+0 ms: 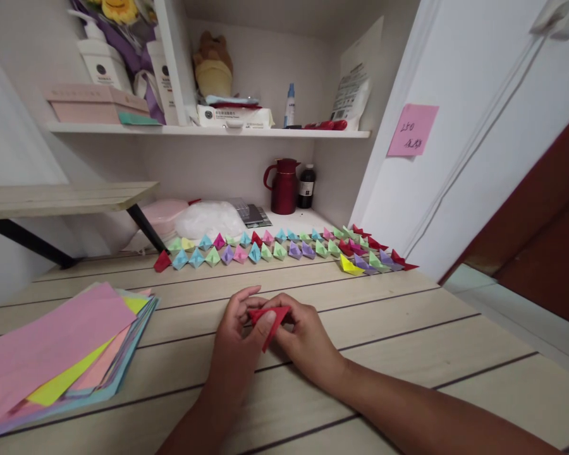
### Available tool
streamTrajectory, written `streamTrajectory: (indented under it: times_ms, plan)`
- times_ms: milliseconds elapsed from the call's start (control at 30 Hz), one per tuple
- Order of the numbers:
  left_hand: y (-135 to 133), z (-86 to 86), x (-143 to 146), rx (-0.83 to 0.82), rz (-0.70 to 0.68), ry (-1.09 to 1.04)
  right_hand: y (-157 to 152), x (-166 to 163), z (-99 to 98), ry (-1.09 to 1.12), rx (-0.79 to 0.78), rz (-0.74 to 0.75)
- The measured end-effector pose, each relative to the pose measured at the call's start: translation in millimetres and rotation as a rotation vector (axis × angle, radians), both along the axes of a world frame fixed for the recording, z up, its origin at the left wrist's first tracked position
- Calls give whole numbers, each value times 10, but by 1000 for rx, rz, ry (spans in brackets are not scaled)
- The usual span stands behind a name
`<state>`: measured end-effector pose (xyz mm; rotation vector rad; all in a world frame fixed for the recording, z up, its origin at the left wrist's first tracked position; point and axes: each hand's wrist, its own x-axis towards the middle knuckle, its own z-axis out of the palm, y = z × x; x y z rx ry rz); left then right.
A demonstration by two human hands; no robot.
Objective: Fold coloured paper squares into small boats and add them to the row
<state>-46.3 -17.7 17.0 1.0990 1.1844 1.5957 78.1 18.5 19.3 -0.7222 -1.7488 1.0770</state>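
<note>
A red piece of folded paper (277,315) is held between my two hands, just above the middle of the wooden table. My left hand (241,322) pinches it with the thumb on its near face. My right hand (304,328) grips its right side, with the fingers curled behind it. The paper has a pointed corner toward me; part of it is hidden by my fingers. Beyond my hands stand rows of small folded paper boats (279,251) in several colours, with a yellow boat (351,265) at the front right.
A loose stack of coloured paper sheets (61,354) lies at the left. Behind the boats are a clear plastic bag (211,220), a dark red jug (284,188) and a dark bottle (306,187). A small raised wooden stand (66,197) is at the back left.
</note>
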Motion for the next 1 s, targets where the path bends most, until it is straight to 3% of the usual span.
streamTrajectory:
  times_ms: [300, 733, 900, 1000]
  plan:
    - [-38, 69, 1, -92, -4, -222, -8, 3, -14, -6, -14, 49]
    - [-39, 81, -58, -80, 157, -11, 25, -32, -74, 128, -220, 156]
    - [-54, 104, -140, -12, 227, 84, 57, -37, -47, 179, -272, 115]
    - [-44, 76, -166, -4, 170, 56, 87, -37, -26, 269, -359, 111]
